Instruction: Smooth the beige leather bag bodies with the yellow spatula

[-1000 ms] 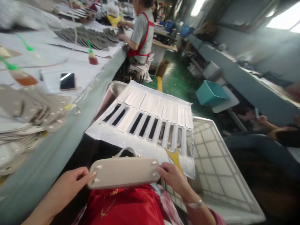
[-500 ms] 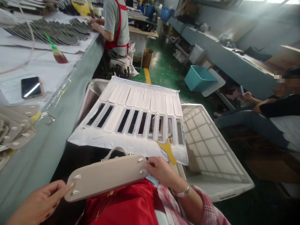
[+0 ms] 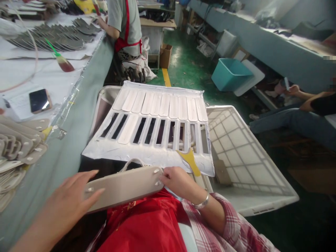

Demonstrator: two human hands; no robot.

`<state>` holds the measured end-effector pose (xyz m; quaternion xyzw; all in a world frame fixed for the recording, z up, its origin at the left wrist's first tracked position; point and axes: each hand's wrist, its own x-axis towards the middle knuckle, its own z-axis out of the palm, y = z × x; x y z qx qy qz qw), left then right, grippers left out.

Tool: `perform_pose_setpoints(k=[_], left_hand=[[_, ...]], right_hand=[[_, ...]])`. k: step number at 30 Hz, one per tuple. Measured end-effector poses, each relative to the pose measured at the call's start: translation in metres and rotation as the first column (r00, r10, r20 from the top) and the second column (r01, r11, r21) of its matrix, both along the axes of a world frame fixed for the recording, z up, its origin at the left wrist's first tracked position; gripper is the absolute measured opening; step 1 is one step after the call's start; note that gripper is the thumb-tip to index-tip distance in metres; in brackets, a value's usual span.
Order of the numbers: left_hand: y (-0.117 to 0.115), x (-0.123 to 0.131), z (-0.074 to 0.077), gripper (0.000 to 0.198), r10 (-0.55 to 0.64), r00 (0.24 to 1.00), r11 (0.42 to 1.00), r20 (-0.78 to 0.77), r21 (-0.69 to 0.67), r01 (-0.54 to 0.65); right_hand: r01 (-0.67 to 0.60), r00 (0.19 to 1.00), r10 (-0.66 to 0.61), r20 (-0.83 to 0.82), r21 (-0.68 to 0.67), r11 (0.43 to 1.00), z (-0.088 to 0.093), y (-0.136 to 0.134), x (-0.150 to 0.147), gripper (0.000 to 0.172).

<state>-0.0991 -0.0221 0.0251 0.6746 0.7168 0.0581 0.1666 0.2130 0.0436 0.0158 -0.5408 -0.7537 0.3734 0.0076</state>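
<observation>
A beige bag with small metal studs on its flat bottom [image 3: 126, 187] lies across my lap over a red apron [image 3: 141, 227]. My right hand [image 3: 175, 180] grips its right end, fingers curled round the edge. My left hand [image 3: 69, 203] rests on the left end with fingers stretched out flat over it. Just beyond the bag lies a white sheet [image 3: 154, 129] bearing rows of white strips and dark slots, with a yellow scraper [image 3: 190, 159] at its near right corner.
A long grey-green table [image 3: 65, 150] runs along my left with stacked beige pieces [image 3: 18, 143], a phone [image 3: 39, 100] and a glue bottle [image 3: 61, 61]. White crates [image 3: 241, 157] stand in front. One person works further along the table; another sits at right. A teal bin [image 3: 229, 73] is on the floor.
My left hand has come from the bag's far left end up onto its surface, fingers spread. The bag has shifted slightly right and up; my view has tilted lower.
</observation>
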Motion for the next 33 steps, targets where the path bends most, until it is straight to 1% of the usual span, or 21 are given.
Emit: perform_pose_setpoints(k=[1, 2, 3, 4, 5, 6, 8, 9, 11, 15, 19, 24, 27, 30, 32, 33], left_hand=[[0.008, 0.023, 0.0, 0.064, -0.144, 0.99, 0.989, -0.001, 0.038, 0.144], [0.015, 0.047, -0.003, 0.066, -0.273, 0.962, 0.96, 0.005, 0.063, 0.272], [0.021, 0.071, -0.008, 0.071, -0.379, 0.925, 0.921, 0.019, 0.103, 0.375], [0.025, 0.092, -0.016, 0.077, -0.456, 0.889, 0.884, 0.036, 0.131, 0.448], [0.029, 0.109, -0.024, 0.082, -0.491, 0.869, 0.864, 0.054, 0.152, 0.479], [0.031, 0.122, -0.033, 0.081, -0.512, 0.856, 0.852, 0.068, 0.164, 0.497], [0.034, 0.136, -0.046, 0.076, -0.515, 0.852, 0.85, 0.093, 0.184, 0.494], [0.035, 0.139, -0.05, 0.072, -0.512, 0.853, 0.851, 0.102, 0.196, 0.488], [0.035, 0.138, -0.052, 0.068, -0.511, 0.852, 0.849, 0.116, 0.223, 0.479], [0.035, 0.137, -0.048, 0.063, -0.501, 0.858, 0.851, 0.116, 0.246, 0.464], [0.035, 0.141, -0.048, 0.063, -0.475, 0.872, 0.867, 0.117, 0.233, 0.441], [0.037, 0.141, -0.047, 0.063, -0.468, 0.876, 0.874, 0.118, 0.211, 0.438], [0.039, 0.144, -0.048, 0.062, -0.464, 0.877, 0.879, 0.125, 0.194, 0.437], [0.038, 0.145, -0.045, 0.067, -0.467, 0.876, 0.878, 0.122, 0.178, 0.443], [0.032, 0.137, -0.038, 0.078, -0.489, 0.864, 0.865, 0.123, 0.199, 0.461], [0.027, 0.127, -0.033, 0.082, -0.479, 0.869, 0.868, 0.127, 0.219, 0.446]], right_hand=[[-0.005, 1.0, 0.005, 0.008, 0.003, 1.0, 0.0, 0.0, 0.0, 0.024], [-0.012, 1.0, 0.012, 0.015, 0.006, 1.0, -0.001, -0.001, 0.0, 0.024], [-0.022, 1.0, 0.021, 0.02, 0.012, 1.0, -0.001, -0.001, 0.0, 0.025], [-0.032, 0.999, 0.031, 0.026, 0.021, 0.999, -0.002, -0.001, 0.0, 0.026], [-0.042, 0.999, 0.04, 0.035, 0.034, 0.999, -0.002, -0.001, 0.0, 0.026], [-0.051, 0.998, 0.049, 0.047, 0.046, 0.998, -0.003, -0.002, 0.0, 0.026], [-0.066, 0.995, 0.062, 0.073, 0.061, 0.996, -0.004, -0.002, 0.0, 0.026], [-0.072, 0.994, 0.066, 0.084, 0.063, 0.995, -0.004, -0.002, 0.001, 0.026], [-0.078, 0.993, 0.072, 0.093, 0.06, 0.995, -0.004, -0.003, 0.001, 0.025], [-0.066, 0.995, 0.06, 0.078, 0.064, 0.996, -0.006, -0.002, 0.003, 0.024], [-0.063, 0.997, 0.059, 0.054, 0.059, 0.996, -0.008, -0.001, 0.002, 0.023], [-0.066, 0.991, 0.057, 0.124, 0.068, 0.996, -0.007, 0.003, 0.0, 0.023], [-0.055, 0.99, 0.049, 0.134, 0.042, 0.998, -0.007, 0.007, -0.001, 0.021], [-0.016, 0.996, 0.016, 0.088, -0.003, 1.0, -0.01, 0.01, -0.002, 0.023], [0.015, 0.998, -0.014, 0.054, -0.027, 1.0, -0.016, 0.008, -0.001, 0.025], [0.03, 0.999, -0.029, 0.041, -0.032, 0.999, -0.019, 0.007, 0.0, 0.025]])
